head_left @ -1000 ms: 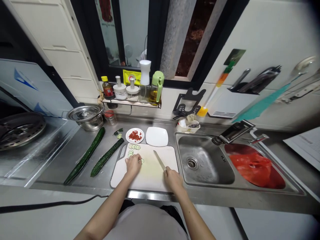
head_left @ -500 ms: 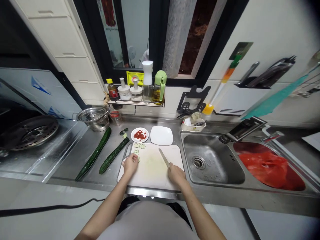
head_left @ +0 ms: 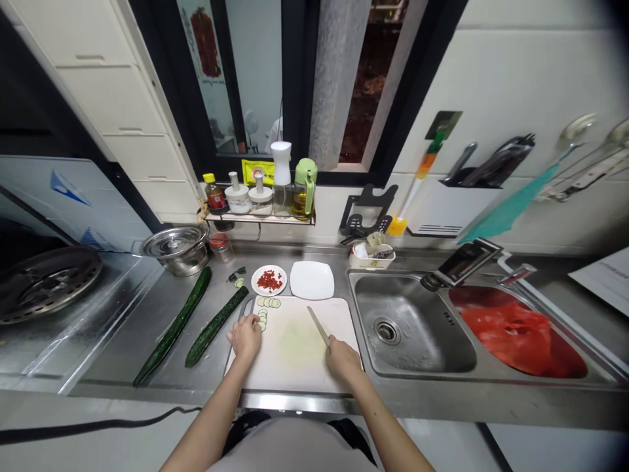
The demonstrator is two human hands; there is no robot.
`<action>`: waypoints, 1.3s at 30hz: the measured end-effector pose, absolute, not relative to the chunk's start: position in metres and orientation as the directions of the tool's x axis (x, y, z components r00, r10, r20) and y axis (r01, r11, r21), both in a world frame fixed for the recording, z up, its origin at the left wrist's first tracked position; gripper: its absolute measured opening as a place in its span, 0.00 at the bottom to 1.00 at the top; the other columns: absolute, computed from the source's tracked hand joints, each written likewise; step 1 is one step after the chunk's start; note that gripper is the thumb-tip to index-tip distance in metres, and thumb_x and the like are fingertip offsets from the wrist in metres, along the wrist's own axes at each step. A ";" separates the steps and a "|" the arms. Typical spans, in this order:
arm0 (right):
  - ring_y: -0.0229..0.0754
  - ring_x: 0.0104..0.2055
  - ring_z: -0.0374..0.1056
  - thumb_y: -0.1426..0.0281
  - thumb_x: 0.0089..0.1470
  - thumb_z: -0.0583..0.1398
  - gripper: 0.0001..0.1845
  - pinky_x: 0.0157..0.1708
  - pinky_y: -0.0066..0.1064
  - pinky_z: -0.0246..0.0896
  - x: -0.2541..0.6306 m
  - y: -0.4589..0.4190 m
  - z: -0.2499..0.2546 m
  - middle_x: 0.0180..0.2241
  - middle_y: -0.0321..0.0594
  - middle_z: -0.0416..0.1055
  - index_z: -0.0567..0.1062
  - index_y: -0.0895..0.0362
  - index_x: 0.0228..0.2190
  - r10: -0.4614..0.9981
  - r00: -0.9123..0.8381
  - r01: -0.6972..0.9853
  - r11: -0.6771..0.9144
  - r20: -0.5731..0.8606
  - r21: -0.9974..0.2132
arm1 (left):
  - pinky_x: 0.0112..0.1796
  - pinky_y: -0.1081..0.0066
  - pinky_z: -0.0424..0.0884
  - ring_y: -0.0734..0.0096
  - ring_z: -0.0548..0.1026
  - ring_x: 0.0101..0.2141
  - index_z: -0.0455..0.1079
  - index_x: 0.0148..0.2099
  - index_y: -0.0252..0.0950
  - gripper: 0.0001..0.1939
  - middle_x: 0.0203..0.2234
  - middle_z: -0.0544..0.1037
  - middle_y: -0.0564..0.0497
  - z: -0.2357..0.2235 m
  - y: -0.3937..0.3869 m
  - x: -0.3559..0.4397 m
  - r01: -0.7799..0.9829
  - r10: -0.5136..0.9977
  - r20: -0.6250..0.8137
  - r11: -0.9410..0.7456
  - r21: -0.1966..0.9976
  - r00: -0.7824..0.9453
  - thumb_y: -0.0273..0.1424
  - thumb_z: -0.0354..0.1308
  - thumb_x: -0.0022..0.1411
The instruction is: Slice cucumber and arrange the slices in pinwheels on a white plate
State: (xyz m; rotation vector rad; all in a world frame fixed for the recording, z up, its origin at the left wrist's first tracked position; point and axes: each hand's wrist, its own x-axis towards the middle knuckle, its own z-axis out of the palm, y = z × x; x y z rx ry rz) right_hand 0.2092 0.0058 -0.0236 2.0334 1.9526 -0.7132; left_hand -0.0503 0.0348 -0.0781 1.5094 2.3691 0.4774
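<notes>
My right hand (head_left: 343, 360) is closed around the handle of a kitchen knife (head_left: 318, 325), its blade pointing away over the white cutting board (head_left: 314, 380). At the board's left side, my left hand (head_left: 246, 337) has loosely bent fingers and nothing visible in them. Its fingertips are beside a short column of thin cucumber slices (head_left: 263, 320). Farther back on the board lies a row of overlapping cucumber slices (head_left: 269, 303). A cut cucumber (head_left: 216, 328) and a longer cucumber (head_left: 174, 328) lie left of the board.
Behind the board stand a plate of chopped red pieces (head_left: 269, 280) and a white square plate (head_left: 312, 280). Cucumber end pieces (head_left: 238, 278) lie nearby. A lidded steel pot (head_left: 181, 252) is at the back left. To the right are a sink (head_left: 417, 328) and a red bag (head_left: 511, 337).
My left hand has drawn slightly left from the slices, its fingers loosening. The slice column now shows more fully. The knife stays in my right hand. The view has tilted up a little.
</notes>
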 end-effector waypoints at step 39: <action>0.49 0.47 0.71 0.79 0.57 0.47 0.19 0.40 0.35 0.60 0.202 0.006 -0.022 0.42 0.55 0.75 0.69 0.61 0.47 0.868 0.008 0.981 -0.104 -0.496 -0.165 | 0.44 0.64 0.57 0.66 0.74 0.40 0.70 0.44 0.43 0.12 0.33 0.80 0.54 -0.056 0.069 -0.014 0.764 0.970 -0.186 0.239 0.600 -0.158 0.28 0.52 0.58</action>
